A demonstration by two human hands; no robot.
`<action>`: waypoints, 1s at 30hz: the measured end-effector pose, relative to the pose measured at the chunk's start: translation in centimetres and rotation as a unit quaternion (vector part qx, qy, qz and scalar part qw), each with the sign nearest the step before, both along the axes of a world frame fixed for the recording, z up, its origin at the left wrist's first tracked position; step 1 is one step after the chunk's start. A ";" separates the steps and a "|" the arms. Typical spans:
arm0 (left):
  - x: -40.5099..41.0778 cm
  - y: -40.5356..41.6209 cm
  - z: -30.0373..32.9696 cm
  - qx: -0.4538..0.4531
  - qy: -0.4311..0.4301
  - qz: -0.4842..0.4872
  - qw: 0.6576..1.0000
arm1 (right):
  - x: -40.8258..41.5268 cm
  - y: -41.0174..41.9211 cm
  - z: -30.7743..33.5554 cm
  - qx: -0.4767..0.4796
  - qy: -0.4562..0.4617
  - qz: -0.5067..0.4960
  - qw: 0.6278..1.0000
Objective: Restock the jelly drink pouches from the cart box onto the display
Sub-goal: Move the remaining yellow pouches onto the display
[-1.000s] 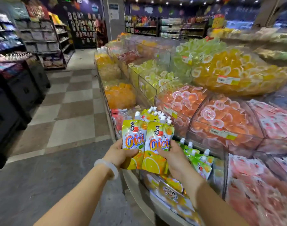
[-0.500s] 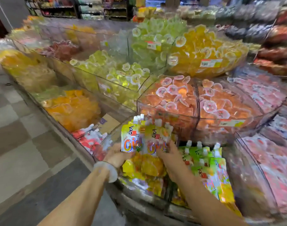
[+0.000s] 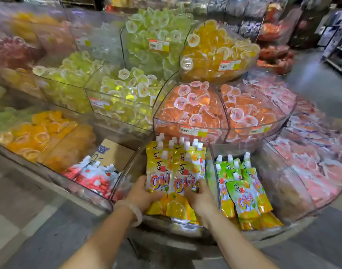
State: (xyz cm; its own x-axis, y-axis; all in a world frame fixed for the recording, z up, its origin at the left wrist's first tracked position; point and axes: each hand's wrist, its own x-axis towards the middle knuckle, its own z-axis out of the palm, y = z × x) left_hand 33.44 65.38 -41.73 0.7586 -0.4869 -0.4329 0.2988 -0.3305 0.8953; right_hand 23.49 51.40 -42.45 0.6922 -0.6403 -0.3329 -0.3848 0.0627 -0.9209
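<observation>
Both forearms are reaching forward — the left hand (image 3: 142, 193) and right hand (image 3: 200, 199) are gripping a bundle between them, fingers curled, a bangle circling the left wrist.

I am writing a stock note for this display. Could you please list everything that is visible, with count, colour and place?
yellow pouches: a bunch, white caps, front middle bin
green pouches: several, bin to the right
red pouches: several, bin to the left
cardboard box: one, brown, behind red pouches
jelly cups: many; orange, green, yellow; upper bins
pink packets: many, right bins
bracelet: one, pale, left wrist
left hand: grips yellow pouches
right hand: grips yellow pouches
</observation>
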 end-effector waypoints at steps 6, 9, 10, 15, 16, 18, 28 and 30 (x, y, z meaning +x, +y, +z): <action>-0.4 0.7 0.3 0.130 -0.205 -0.063 0.968 | 0.1 0.0 0.6 -0.189 0.109 0.082 0.972; -0.8 0.7 1.2 0.280 -0.364 -0.165 0.873 | -0.4 0.1 0.6 -0.232 0.098 0.096 0.963; -0.7 0.8 1.2 0.312 -0.404 -0.201 0.836 | -0.7 0.4 0.7 -0.254 0.109 0.113 0.954; 0.7 1.4 0.4 0.341 -0.369 -0.320 0.803 | -1.3 0.6 1.2 -0.311 0.165 0.226 0.908; 0.8 1.4 0.3 0.342 -0.363 -0.326 0.803 | -1.3 0.6 1.3 -0.312 0.167 0.229 0.907; 0.8 1.2 0.4 0.342 -0.359 -0.327 0.805 | -1.2 0.8 1.4 -0.322 0.182 0.226 0.901; -0.6 0.9 3.4 0.325 -0.411 -0.311 0.793 | -1.9 1.1 2.7 -0.417 0.192 0.292 0.839; -0.9 -0.3 4.3 0.320 -0.442 -0.310 0.779 | -1.7 1.1 3.7 -0.410 0.179 0.282 0.849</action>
